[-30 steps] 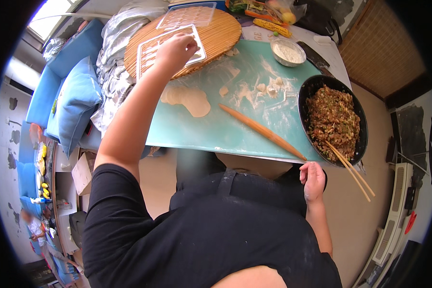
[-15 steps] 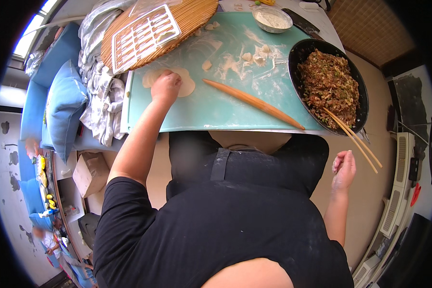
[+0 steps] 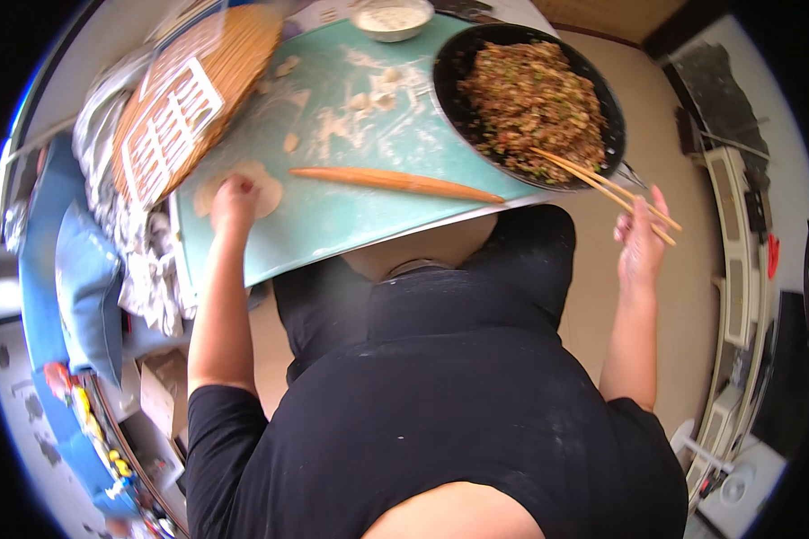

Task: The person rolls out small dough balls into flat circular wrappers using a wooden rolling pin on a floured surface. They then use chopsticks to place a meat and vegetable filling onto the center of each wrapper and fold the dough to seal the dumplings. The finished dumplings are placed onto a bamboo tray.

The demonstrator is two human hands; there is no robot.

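Note:
My left hand (image 3: 234, 205) rests at the left of the green mat, its fingers closed on the edge of a thin round dough wrapper (image 3: 267, 190); the fingertips are partly hidden. Another pale round seems to lie beneath or beside it. Off the table's right side, my floury right hand (image 3: 640, 238) has its fingers around the upper ends of a pair of wooden chopsticks (image 3: 593, 178). Their tips rest in chopped meat filling (image 3: 535, 99) inside a black pan (image 3: 454, 85). A tapered wooden rolling pin (image 3: 395, 180) lies across the mat between my hands.
The mat (image 3: 333, 211) carries scattered flour and small dough pieces (image 3: 360, 101). A bowl of flour (image 3: 391, 18) stands at the back. At far left, a woven round tray (image 3: 234, 81) bears a white plastic grid (image 3: 175, 126). A blue cushion (image 3: 90, 287) sits left.
My right hand has risen from beside my body to the chopsticks and closed on them. The left hand stays at the wrapper. The whole view has turned and shifted.

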